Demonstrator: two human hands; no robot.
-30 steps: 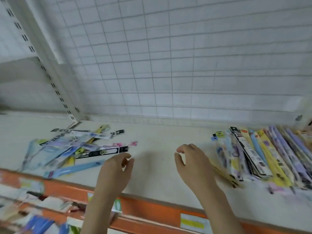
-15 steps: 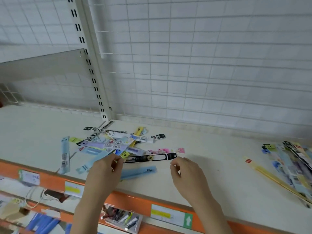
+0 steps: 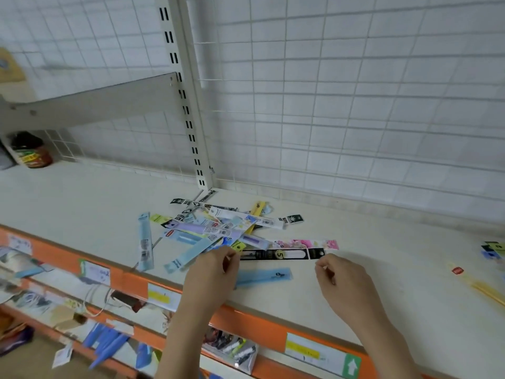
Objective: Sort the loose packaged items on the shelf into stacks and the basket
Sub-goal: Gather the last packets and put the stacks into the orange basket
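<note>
Dark jar (image 3: 32, 151) far left; wire grid (image 3: 355, 105) behind.

**Both hands at the black pack**

My left hand (image 3: 211, 272) and right hand (image 3: 340, 280) reach over the shelf (image 3: 82, 203), fingertips pinched at either end of a long black pack (image 3: 281, 254). Beyond it lies a loose pile (image 3: 216, 227) of slim packs; a blue pack (image 3: 263, 276) sits between my hands. A jar (image 3: 31, 150) stands far left. More packs (image 3: 493, 250) lie at the right edge.
</note>
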